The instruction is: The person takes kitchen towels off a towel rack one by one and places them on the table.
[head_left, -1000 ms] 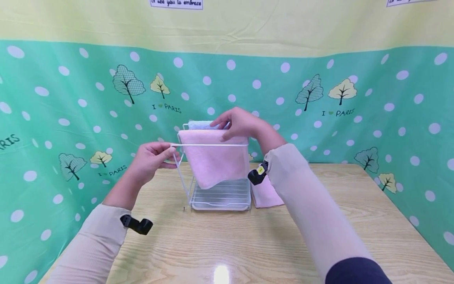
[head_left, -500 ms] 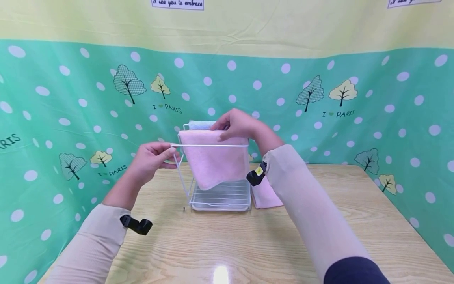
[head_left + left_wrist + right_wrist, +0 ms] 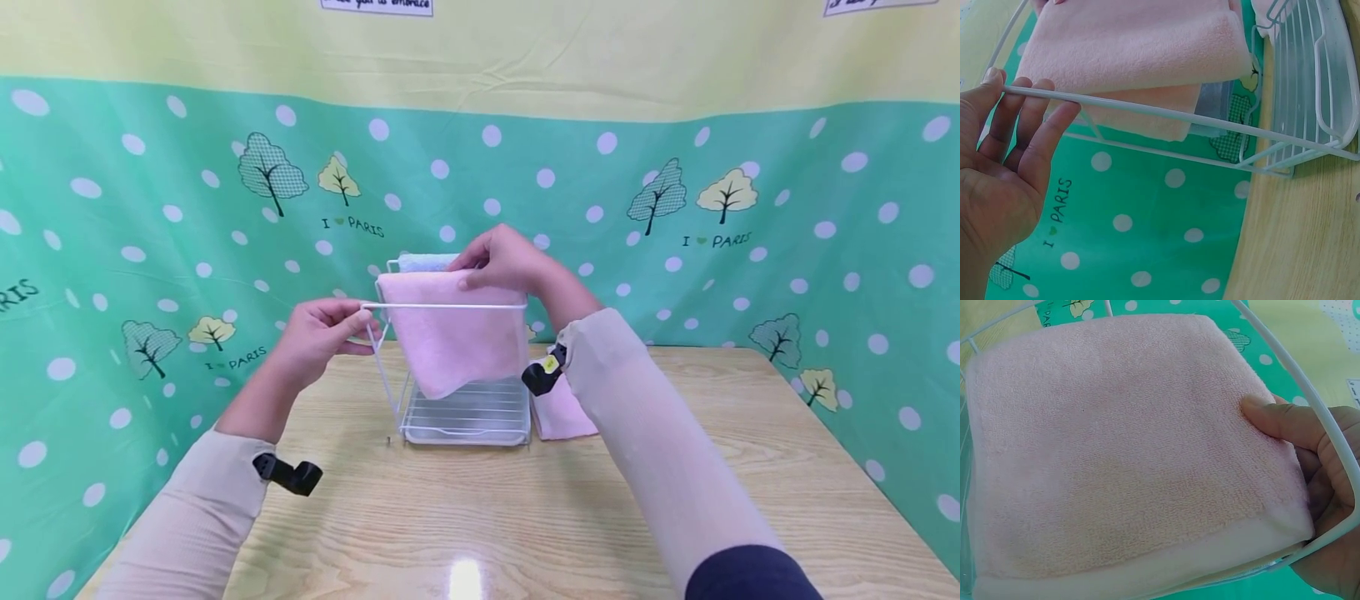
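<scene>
A white wire rack (image 3: pixel 442 307) with a tray base stands on the table. Over its upper part hangs a folded pink towel (image 3: pixel 457 342). My right hand (image 3: pixel 501 258) pinches that towel's top edge, thumb on the near face, as the right wrist view also shows; the other fingers are hidden behind the cloth. My left hand (image 3: pixel 326 337) holds the rack's upper left corner, with thumb and fingers on the white bar (image 3: pixel 1147 109) in the left wrist view. Behind the pink towel, a light blue towel (image 3: pixel 423 263) hangs at the rack's back.
A second pink towel (image 3: pixel 562 412) lies folded on the table (image 3: pixel 450 500) just right of the rack, partly covered by my right forearm. The rack's grey-white tray (image 3: pixel 468 412) sits low under the hanging cloth. A green dotted curtain (image 3: pixel 525 200) closes off the back and sides.
My right hand shifts very slightly on the pink towel's top edge, and the towel rises a touch. The left hand keeps its place on the rack.
</scene>
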A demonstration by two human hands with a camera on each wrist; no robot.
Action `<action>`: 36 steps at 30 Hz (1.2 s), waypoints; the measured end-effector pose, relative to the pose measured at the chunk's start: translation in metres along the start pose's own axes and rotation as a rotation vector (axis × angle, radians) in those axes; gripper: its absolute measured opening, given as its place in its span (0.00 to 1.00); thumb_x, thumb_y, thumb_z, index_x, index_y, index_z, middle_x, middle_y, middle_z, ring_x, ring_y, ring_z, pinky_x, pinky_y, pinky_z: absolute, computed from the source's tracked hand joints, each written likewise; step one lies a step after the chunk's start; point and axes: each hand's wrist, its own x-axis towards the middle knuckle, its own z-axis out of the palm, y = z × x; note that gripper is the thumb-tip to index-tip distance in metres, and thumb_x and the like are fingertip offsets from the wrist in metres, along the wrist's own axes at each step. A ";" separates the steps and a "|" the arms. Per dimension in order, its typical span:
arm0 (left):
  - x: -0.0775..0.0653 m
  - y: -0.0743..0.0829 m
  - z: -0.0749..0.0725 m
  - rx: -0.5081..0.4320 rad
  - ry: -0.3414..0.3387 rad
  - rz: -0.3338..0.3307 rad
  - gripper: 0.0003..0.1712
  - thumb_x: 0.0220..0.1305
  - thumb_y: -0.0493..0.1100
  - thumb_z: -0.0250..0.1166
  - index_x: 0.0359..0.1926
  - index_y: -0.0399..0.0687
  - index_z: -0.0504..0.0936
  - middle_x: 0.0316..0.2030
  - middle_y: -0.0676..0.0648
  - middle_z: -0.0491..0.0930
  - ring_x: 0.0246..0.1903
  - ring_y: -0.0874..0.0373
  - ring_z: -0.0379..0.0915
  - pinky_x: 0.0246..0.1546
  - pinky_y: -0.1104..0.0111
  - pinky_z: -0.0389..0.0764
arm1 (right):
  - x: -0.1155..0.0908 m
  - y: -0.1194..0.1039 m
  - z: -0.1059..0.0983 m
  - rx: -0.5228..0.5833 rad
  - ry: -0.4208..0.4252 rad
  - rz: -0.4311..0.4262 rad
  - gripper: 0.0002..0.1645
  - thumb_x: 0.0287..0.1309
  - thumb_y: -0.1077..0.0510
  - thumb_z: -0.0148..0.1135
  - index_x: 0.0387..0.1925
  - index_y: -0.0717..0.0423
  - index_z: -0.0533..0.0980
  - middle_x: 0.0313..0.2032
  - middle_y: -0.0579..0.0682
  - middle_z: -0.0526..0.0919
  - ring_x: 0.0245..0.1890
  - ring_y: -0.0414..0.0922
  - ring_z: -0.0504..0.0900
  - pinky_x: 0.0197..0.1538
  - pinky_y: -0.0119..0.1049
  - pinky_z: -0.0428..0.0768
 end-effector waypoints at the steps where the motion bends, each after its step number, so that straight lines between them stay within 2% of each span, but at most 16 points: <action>1: 0.000 0.000 0.000 -0.002 -0.001 0.002 0.08 0.68 0.35 0.62 0.37 0.48 0.87 0.29 0.46 0.85 0.31 0.56 0.84 0.35 0.59 0.87 | 0.000 0.000 0.000 0.006 0.004 0.000 0.12 0.50 0.60 0.76 0.39 0.48 0.87 0.33 0.44 0.87 0.36 0.44 0.83 0.40 0.35 0.84; 17: 0.000 0.001 0.001 0.014 0.009 -0.001 0.07 0.67 0.35 0.63 0.38 0.47 0.87 0.29 0.46 0.84 0.31 0.56 0.84 0.35 0.58 0.87 | -0.003 -0.008 -0.005 -0.011 0.065 -0.032 0.10 0.52 0.62 0.74 0.38 0.51 0.87 0.34 0.46 0.86 0.36 0.44 0.81 0.38 0.34 0.84; 24: 0.000 0.001 0.001 0.005 0.003 0.003 0.09 0.68 0.34 0.62 0.37 0.50 0.88 0.30 0.46 0.84 0.31 0.56 0.84 0.35 0.58 0.87 | -0.003 -0.012 -0.009 0.007 0.085 -0.061 0.10 0.50 0.62 0.75 0.37 0.52 0.87 0.33 0.46 0.87 0.35 0.43 0.83 0.38 0.34 0.84; 36: 0.001 0.001 0.002 -0.001 0.009 -0.001 0.08 0.67 0.34 0.63 0.37 0.48 0.87 0.29 0.45 0.84 0.30 0.56 0.84 0.35 0.58 0.87 | -0.006 -0.016 -0.014 0.067 0.156 -0.033 0.10 0.52 0.61 0.74 0.38 0.52 0.87 0.35 0.47 0.86 0.35 0.44 0.84 0.38 0.35 0.86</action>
